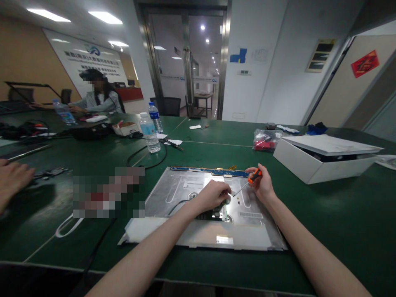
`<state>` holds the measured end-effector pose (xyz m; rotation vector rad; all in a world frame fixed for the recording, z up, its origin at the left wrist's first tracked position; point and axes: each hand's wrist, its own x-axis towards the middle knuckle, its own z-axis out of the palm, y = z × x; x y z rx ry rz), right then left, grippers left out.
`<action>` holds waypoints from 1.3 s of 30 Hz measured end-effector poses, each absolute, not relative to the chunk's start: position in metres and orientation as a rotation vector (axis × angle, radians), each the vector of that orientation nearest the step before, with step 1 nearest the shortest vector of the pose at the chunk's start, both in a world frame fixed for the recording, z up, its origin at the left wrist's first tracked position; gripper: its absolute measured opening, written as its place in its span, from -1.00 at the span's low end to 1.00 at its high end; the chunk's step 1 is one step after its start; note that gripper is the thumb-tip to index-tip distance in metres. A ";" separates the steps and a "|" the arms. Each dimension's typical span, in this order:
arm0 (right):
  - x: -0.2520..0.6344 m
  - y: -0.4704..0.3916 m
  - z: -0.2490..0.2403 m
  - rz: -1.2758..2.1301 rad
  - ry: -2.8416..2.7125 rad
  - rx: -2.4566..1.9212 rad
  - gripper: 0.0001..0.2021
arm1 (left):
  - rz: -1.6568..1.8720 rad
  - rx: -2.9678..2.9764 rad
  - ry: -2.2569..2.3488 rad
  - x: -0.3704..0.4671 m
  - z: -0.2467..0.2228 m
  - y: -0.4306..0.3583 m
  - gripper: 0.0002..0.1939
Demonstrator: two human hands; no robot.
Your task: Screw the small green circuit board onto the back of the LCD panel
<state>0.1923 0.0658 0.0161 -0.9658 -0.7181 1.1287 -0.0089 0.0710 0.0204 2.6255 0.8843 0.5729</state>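
Note:
A silver LCD display panel [173, 185] lies back side up on the green table, with a blue circuit strip [198, 170] along its far edge. My right hand [262, 185] is closed around the orange and black handle of a screwdriver [254, 176]. Its thin shaft slants down to the left, the tip close to the metal near several small dark screws [238, 202]. My left hand [213, 194] is closed at the edge of a small green circuit board [213, 215] in the panel's middle; its fingertips are partly hidden. A dark cable [177, 204] runs beside the board.
An open-lidded white box [324, 167] stands to the right, a plastic bag with red contents [265, 140] behind it. Water bottles [149, 134] and a black cable [163, 159] are at left. Another person's hand [12, 181] shows at the left edge; a person [102, 99] sits farther back.

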 end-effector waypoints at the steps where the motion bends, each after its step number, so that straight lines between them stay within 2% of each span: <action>1: 0.193 0.066 0.017 1.128 -0.715 -0.964 -0.60 | 0.576 2.630 0.882 -0.010 0.022 0.071 -0.90; 15: 0.192 0.064 0.019 1.130 -0.708 -0.967 -0.60 | 0.404 2.797 0.934 -0.018 0.032 0.065 -0.91; 33: 0.189 0.063 0.024 1.162 -0.719 -1.026 -0.60 | 0.390 2.817 0.982 -0.016 0.031 0.063 -0.89; 39: 0.189 0.063 0.025 1.172 -0.719 -1.036 -0.61 | 0.391 2.816 0.925 -0.019 0.030 0.064 -0.82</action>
